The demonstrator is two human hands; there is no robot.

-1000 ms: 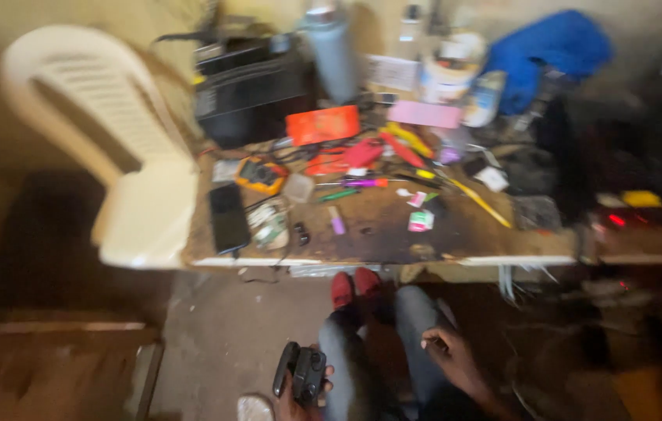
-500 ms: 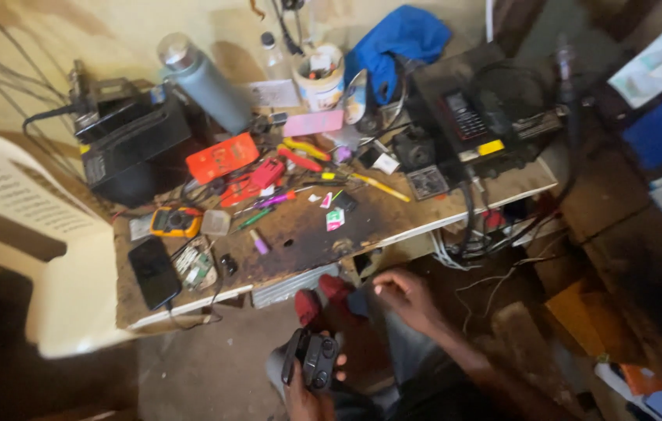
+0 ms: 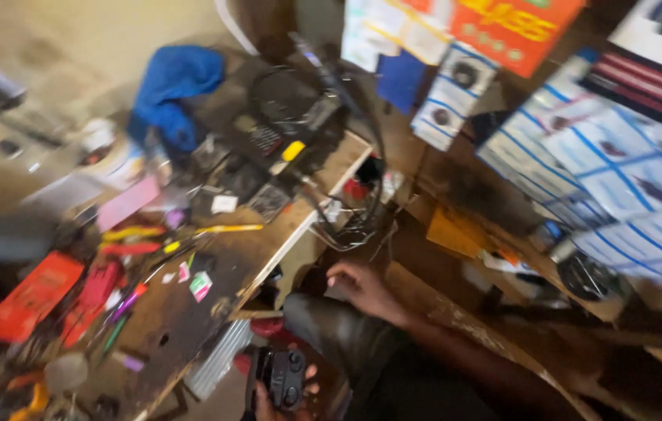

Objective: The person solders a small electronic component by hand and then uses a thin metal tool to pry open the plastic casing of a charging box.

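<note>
1. Holding a small black handheld device with round buttons (image 3: 284, 378) low in the view, the left hand (image 3: 283, 401) has its grip wrapped round the lower end, thumb on one side and fingers on the other; the device sits upright over the person's lap, just below the edge of the cluttered wooden bench (image 3: 191, 312).

2. Up and to the right of that grip, the right hand (image 3: 362, 287) reaches forward past the bench's corner. Its fingers are curled and partly spread with nothing clearly in them; blur keeps me from telling whether they touch the dark bundle of wires (image 3: 350, 226) just above.

3. My reading is that the step in hand is a search for something beside the bench while the device is kept ready. A next move would call for a careful reach among tangled wires without snagging them.

4. Far left of the left grip lies a flat orange-red rectangular packet (image 3: 31, 295); nearer it, a small pink card (image 3: 127, 201) rests further back on the bench.

5. Above the right hand hang white packets with blue edging and a dark round part (image 3: 452, 97).

6. Higher still, an orange sign with yellow lettering (image 3: 518, 27) fills the top.

7. Furthest right, rows of white-and-blue carded packages (image 3: 619, 171) slope down the wall.
</note>
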